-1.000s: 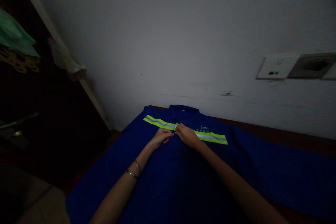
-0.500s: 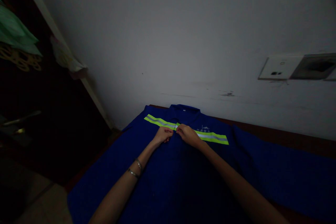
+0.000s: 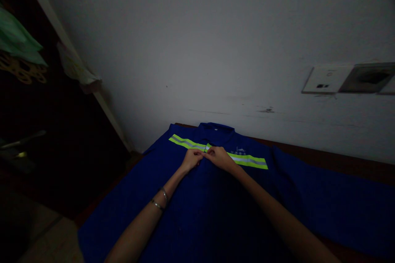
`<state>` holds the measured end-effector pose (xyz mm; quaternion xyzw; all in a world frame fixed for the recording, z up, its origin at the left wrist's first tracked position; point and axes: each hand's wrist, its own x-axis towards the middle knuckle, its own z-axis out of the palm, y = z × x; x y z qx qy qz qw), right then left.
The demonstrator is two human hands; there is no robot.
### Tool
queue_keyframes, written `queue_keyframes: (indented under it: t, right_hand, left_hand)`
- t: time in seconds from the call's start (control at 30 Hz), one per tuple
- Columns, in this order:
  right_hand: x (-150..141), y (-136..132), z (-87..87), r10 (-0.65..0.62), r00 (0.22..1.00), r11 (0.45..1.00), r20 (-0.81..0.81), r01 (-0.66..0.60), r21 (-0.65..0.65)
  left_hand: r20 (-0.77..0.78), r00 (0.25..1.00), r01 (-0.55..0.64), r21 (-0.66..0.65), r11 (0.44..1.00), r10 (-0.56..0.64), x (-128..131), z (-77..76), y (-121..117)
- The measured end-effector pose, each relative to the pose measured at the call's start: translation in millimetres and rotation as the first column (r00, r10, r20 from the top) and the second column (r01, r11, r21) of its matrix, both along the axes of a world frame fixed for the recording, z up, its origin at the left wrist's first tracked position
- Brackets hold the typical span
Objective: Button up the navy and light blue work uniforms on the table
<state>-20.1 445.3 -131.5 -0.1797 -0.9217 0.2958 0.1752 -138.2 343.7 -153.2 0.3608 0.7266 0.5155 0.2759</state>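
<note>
Blue cloth work jacket [image 3: 212, 201] lies spread on its back over a dark reddish-brown tabletop [image 3: 352, 165], its blue stand-up collar [image 3: 227, 130] toward the pale grey wall [image 3: 197, 49]. Laid out this way, it turns its front opening up toward the person, probably so that both hands can work on it from above. One sleeve stretches out along the right of the table, which seems to keep it clear of the chest.

Left hand [image 3: 191, 159] and right hand [image 3: 219, 158] meet at the centre of the chest, fingertips touching or nearly so, just below the yellow-green reflective band with a silver stripe [image 3: 251, 161]. Each has thumb and forefinger pinched, apparently on the edges of the front opening; whether a button or only cloth sits between them cannot be told, as the fingers cover the spot and the light is dim. Coming in from opposite sides likely lets each hand control its own edge, while the tabletop beneath the cloth probably steadies it.

Two silver-coloured metal bracelets [image 3: 158, 204] sit on the left forearm, back from the fingers and so presumably out of their way. Beside the right hand, a small white printed emblem [image 3: 241, 151] shows above the band.
</note>
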Motion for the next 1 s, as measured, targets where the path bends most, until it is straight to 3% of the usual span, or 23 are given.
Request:
queue_keyframes:
  t: [0.3,0.63,1.0]
  right_hand:
    - [-4.6,-7.7,-3.6,-0.139,0.989,0.989,0.050,0.136,0.054]
    - [-3.6,-9.5,-5.4,-0.150,0.987,0.982,0.051,0.143,0.122]
    - [-3.2,-10.0,-7.6,-0.165,0.985,0.964,0.051,0.150,0.219]
  left_hand:
    - [-0.005,1.000,0.028,0.046,0.999,-0.028,-3.0,-5.1,1.8]
    - [-0.250,0.968,0.027,0.112,0.993,0.001,-3.1,-13.4,2.4]
    - [-0.326,0.943,0.099,0.084,0.991,-0.067,-5.9,-12.7,0.1]
